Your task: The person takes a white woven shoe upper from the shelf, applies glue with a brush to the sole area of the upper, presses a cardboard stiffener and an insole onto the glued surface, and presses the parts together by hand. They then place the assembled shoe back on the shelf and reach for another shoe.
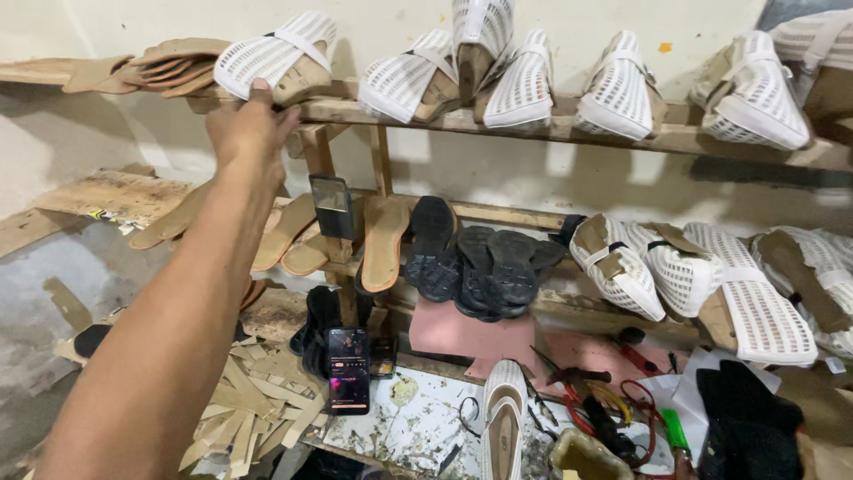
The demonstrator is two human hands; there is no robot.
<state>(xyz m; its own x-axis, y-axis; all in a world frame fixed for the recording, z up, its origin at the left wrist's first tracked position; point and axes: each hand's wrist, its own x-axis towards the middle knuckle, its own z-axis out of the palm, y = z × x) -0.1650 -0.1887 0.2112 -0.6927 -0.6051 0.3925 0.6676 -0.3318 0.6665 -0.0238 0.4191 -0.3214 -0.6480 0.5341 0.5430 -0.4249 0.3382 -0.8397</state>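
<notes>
One hand: the left hand (253,124) reaches up, fingers closed on the lower edge of a white shoe (277,58); right hand out of view.
Shoe: tilted at the left end of the top shelf (569,132), overhanging its front edge.
Neighbours: stacked insoles (169,67) touch it on the left; more white shoes (524,80) lean rightward.
Risk: a tug could likely tip the insoles or shoes onto the phone (348,371) below.

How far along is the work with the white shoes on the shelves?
Done, it seems: many white mesh shoe uppers on lasts sit on the top shelf and the lower shelf. In hand: the left hand touches the leftmost upper. Left: black soles and tan insoles lie unattached, and one white shoe stands on the bench.
</notes>
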